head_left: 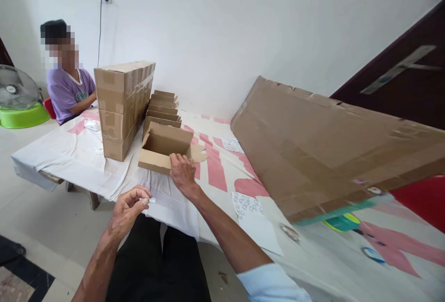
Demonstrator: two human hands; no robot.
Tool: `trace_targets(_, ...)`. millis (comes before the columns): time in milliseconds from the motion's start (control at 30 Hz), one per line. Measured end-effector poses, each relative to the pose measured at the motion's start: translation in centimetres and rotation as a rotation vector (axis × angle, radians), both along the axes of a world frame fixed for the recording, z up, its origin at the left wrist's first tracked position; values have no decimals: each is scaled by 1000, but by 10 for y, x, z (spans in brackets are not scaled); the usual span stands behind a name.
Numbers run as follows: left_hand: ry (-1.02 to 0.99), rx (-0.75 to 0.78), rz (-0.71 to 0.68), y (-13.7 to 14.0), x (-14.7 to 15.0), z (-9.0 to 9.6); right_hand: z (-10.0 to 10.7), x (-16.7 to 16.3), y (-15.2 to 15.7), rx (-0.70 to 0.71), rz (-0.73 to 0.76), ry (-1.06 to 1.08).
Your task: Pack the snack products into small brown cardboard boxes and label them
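Observation:
My left hand (pixel 130 207) is closed in a pinch on a small white sticker (pixel 152 200) with dark marks, held in front of the table edge. The marks are too small to read. My right hand (pixel 183 170) grips the near wall of an open cardboard box (pixel 155 159), with fingers over its upper edge. This box stands at the table's front edge, its inside facing up and a side flap (pixel 199 153) sticking out to the right. Behind it, several more open cardboard boxes (pixel 163 107) stand in a row.
A tall stack of taped cartons (pixel 114 121) stands left of the open boxes. A big cardboard sheet (pixel 333 154) leans at the right. Printed sticker sheets (pixel 247 204) lie on the cloth-covered table (pixel 215 209). A person in purple (pixel 67 89) sits at the far left near a fan (pixel 19 90).

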State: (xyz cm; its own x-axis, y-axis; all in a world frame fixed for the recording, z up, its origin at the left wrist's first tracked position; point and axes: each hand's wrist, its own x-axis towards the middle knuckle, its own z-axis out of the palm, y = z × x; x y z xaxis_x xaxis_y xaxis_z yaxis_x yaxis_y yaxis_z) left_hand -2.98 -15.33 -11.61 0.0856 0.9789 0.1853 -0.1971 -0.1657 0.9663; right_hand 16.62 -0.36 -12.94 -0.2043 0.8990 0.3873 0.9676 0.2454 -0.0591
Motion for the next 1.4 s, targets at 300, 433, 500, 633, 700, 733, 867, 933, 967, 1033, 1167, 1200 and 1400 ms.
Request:
trace_targets(300, -15, -89, 84, 7, 9, -9, 0, -31, 34, -25, 285, 139)
trace_targets(433, -43, -99, 139, 9, 19, -12, 0, -2, -20, 56, 425, 681)
trace_targets(500, -61, -85, 178, 9, 27, -14, -2, 12, -56, -118, 476, 981)
trace_targets(633, -73, -55, 191, 7, 44, -16, -10, 22, -112, -393, 489, 1339)
trace_targets(700, -61, -42, 170, 4, 53, -15, -14, 19, -126, -393, 473, 1436)
trace_targets(733, -52, -36, 162, 3, 57, -14, -16, 17, -130, -378, 463, 1472)
trace_targets(867, -17, -3, 150, -2, 68, -11, -18, 12, -136, -271, 432, 1563)
trace_targets(933, 8, 12, 147, -2, 71, -11, -17, 12, -137, -240, 421, 1589)
trace_targets(967, 22, 20, 147, -1, 73, -11, -17, 13, -138, -231, 414, 1602)
trace_targets(1033, 45, 27, 152, 2, 75, -12, -16, 16, -138, -212, 405, 1627)
trace_targets(1167, 54, -11, 158, 10, 83, -19, -13, 25, -135, -188, 406, 1708)
trace_targets(1200, 57, -25, 155, 12, 85, -21, -14, 28, -135, -191, 400, 1731)
trace_targets(1400, 80, -70, 107, 16, 103, -26, -22, 43, -134, -222, 339, 1807)
